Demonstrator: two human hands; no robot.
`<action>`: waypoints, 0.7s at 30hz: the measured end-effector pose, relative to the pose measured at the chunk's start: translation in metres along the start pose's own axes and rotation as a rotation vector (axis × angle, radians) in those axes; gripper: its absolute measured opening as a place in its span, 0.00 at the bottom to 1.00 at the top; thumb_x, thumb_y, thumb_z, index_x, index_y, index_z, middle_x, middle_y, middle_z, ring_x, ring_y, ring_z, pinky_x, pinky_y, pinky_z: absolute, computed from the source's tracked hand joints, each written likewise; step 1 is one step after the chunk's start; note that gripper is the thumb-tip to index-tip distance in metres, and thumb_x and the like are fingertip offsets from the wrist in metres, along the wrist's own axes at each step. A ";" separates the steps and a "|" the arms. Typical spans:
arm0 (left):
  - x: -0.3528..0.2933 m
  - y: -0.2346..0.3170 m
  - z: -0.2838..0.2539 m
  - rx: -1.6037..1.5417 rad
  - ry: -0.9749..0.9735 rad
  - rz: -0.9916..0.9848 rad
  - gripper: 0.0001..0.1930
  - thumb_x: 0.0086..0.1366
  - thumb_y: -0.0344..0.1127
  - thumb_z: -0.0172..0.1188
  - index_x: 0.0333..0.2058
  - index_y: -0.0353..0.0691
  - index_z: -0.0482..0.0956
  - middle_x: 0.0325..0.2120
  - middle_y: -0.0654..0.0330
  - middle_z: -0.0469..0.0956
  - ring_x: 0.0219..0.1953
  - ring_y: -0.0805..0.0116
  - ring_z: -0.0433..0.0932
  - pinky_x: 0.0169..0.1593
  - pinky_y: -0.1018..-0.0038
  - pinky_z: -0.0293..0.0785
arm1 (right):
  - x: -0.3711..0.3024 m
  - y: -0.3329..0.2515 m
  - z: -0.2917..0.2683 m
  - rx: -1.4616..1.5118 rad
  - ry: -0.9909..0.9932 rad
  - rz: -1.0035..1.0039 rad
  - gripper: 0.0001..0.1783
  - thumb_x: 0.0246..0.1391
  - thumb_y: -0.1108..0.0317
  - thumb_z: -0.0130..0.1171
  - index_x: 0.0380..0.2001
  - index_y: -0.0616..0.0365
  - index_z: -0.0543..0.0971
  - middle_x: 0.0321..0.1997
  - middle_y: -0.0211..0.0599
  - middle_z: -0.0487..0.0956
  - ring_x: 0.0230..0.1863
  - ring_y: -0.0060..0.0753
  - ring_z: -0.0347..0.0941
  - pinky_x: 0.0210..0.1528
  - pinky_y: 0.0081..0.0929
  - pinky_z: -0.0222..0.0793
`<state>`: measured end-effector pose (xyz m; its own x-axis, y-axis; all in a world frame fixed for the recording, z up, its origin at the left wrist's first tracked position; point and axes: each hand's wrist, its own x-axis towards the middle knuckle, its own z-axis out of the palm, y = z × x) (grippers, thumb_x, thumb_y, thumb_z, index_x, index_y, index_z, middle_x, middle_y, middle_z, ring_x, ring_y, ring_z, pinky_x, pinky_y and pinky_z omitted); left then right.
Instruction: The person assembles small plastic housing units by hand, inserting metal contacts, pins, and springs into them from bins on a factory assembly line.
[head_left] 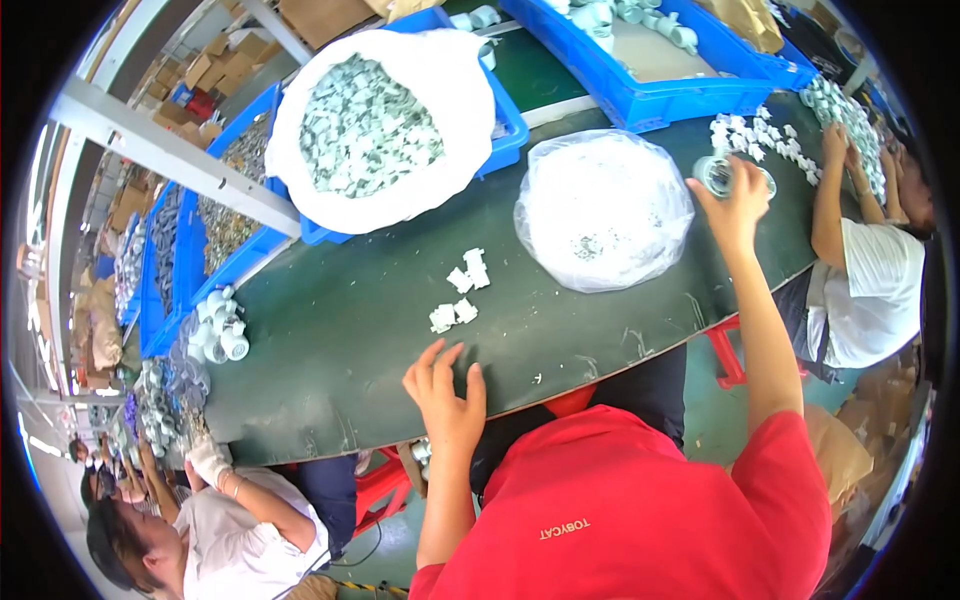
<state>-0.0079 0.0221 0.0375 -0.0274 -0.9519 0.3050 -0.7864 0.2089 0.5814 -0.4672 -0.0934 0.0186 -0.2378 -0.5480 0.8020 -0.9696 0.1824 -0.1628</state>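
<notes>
Bench (330, 370): dark green top, near edge scuffed. Likely trouble here is parts going over that edge, since it shows no raised lip.

White sack (285, 150), standing in a blue tray at the bench's far edge, left of centre: mouth wide open, heaped with pale green pieces. A knock to its soft rim could spill some.

Clear plastic bag (600, 210), right of the bench's middle: loose film, small bits visible inside. The right forearm passes close to its right side; a low sweep could snag the film and drag it.

Right hand (738, 200): thumb and fingers curled around a round fitting (714, 177), toward the bench's far right, just beside the clear bag. A second round rim shows past the fingers; cannot tell whether it is gripped too. Judgement: a one-sided pinch on a curved wall may let the fitting roll out.

Left hand (447, 395): fingers spread, nothing held, over the bench's near edge. Small white pieces (455, 312) lie ahead of its fingertips, apart from them; a careless brush could scatter them.

Edges and room: the widest bare stretch runs from the bench's left end to the white pieces. The strip between clear bag and near edge is narrower. Tightest is the far right, where the clear bag and scattered white parts (760, 135) flank the right hand.
</notes>
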 end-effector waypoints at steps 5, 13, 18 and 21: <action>0.000 0.010 0.010 -0.289 -0.082 0.009 0.12 0.60 0.29 0.64 0.43 0.40 0.80 0.45 0.54 0.78 0.50 0.52 0.73 0.55 0.63 0.69 | -0.034 -0.097 -0.078 0.977 -0.379 0.413 0.38 0.44 0.67 0.76 0.59 0.56 0.70 0.58 0.44 0.73 0.60 0.40 0.69 0.62 0.34 0.64; 0.010 0.046 0.055 -0.500 -0.224 0.098 0.32 0.66 0.35 0.59 0.64 0.30 0.57 0.62 0.39 0.59 0.63 0.40 0.59 0.66 0.55 0.57 | -0.118 -0.206 -0.108 1.113 -0.842 -0.030 0.38 0.46 0.77 0.67 0.62 0.65 0.65 0.63 0.52 0.70 0.63 0.58 0.66 0.65 0.41 0.62; 0.003 0.032 0.042 -0.321 -0.153 0.121 0.27 0.62 0.29 0.59 0.58 0.31 0.64 0.59 0.41 0.63 0.56 0.41 0.63 0.60 0.54 0.62 | -0.107 -0.202 -0.112 1.363 -1.085 0.178 0.32 0.55 0.76 0.64 0.62 0.59 0.67 0.53 0.42 0.75 0.50 0.29 0.73 0.53 0.26 0.70; 0.001 0.031 0.040 -0.323 -0.113 0.100 0.24 0.58 0.27 0.60 0.54 0.32 0.67 0.57 0.42 0.66 0.57 0.44 0.64 0.61 0.57 0.60 | -0.099 -0.201 -0.118 1.480 -1.195 0.363 0.17 0.58 0.77 0.62 0.51 0.61 0.76 0.41 0.32 0.78 0.39 0.18 0.72 0.43 0.20 0.70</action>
<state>-0.0572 0.0188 0.0259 -0.1764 -0.9383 0.2976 -0.5416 0.3450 0.7666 -0.2423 0.0207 0.0393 0.3038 -0.9526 -0.0176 0.0078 0.0210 -0.9997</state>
